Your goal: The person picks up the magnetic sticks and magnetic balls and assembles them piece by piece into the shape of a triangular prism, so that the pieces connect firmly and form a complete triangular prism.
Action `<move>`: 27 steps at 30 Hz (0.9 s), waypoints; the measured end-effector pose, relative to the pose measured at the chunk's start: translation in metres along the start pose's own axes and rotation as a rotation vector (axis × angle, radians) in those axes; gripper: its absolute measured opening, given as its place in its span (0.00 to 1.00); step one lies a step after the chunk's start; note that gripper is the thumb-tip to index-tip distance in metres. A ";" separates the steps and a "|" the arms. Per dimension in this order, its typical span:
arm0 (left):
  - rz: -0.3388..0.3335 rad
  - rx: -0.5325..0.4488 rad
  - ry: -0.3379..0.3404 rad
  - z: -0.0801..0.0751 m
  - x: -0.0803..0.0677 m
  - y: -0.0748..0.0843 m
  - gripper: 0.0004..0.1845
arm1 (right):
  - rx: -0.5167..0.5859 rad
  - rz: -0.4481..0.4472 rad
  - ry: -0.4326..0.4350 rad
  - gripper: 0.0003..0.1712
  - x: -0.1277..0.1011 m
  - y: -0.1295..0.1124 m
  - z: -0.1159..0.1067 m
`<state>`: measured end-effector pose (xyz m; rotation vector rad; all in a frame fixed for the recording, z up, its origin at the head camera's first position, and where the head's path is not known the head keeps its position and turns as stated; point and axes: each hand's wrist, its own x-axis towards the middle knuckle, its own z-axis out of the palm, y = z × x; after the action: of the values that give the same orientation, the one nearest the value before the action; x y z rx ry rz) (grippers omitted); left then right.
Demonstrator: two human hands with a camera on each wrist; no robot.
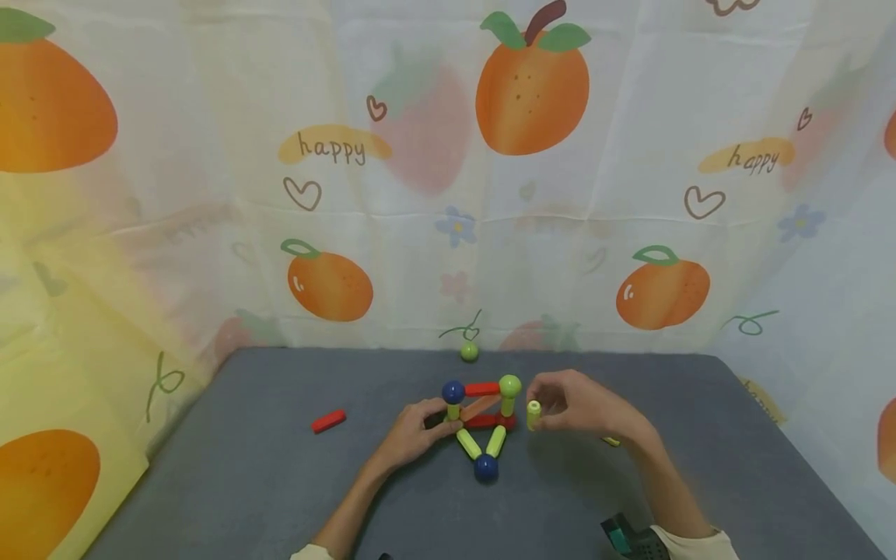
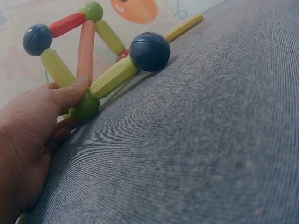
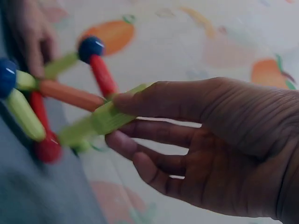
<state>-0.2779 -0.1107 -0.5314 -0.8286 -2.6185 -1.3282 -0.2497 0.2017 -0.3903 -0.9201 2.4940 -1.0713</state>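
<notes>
A frame of rods and balls (image 1: 481,420) stands on the grey mat (image 1: 280,482), with two blue balls, a green ball on top, and red, orange and yellow-green rods. My left hand (image 1: 435,424) pinches its lower left corner; in the left wrist view the thumb (image 2: 70,93) lies on a green ball (image 2: 86,106) at the base. My right hand (image 1: 540,407) holds a loose yellow-green rod (image 1: 533,414) just right of the frame. In the right wrist view this rod (image 3: 100,122) sits between thumb and fingers, its far end near the frame.
A loose red rod (image 1: 328,421) lies on the mat to the left. A green ball (image 1: 469,351) rests at the mat's back edge. A thin yellow stick (image 1: 611,441) lies under my right wrist. Fruit-print cloth (image 1: 448,194) walls the back and sides.
</notes>
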 end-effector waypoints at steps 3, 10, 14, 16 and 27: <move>0.001 0.001 -0.001 -0.002 -0.001 0.002 0.09 | 0.011 -0.039 -0.032 0.09 0.013 -0.005 0.019; -0.008 -0.013 -0.016 -0.002 0.001 0.001 0.08 | 0.010 -0.057 -0.103 0.11 0.032 -0.009 0.051; -0.009 -0.028 -0.021 -0.002 0.001 0.000 0.08 | -0.017 -0.076 -0.133 0.10 0.037 -0.006 0.058; -0.003 -0.030 -0.021 -0.002 0.000 0.000 0.08 | -0.021 -0.082 -0.141 0.10 0.038 -0.006 0.060; -0.007 -0.006 -0.017 -0.001 0.001 0.000 0.08 | 0.050 -0.017 -0.175 0.12 0.027 -0.015 0.033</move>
<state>-0.2783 -0.1111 -0.5302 -0.8354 -2.6339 -1.3381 -0.2476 0.1582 -0.4025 -0.9782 2.3118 -1.0069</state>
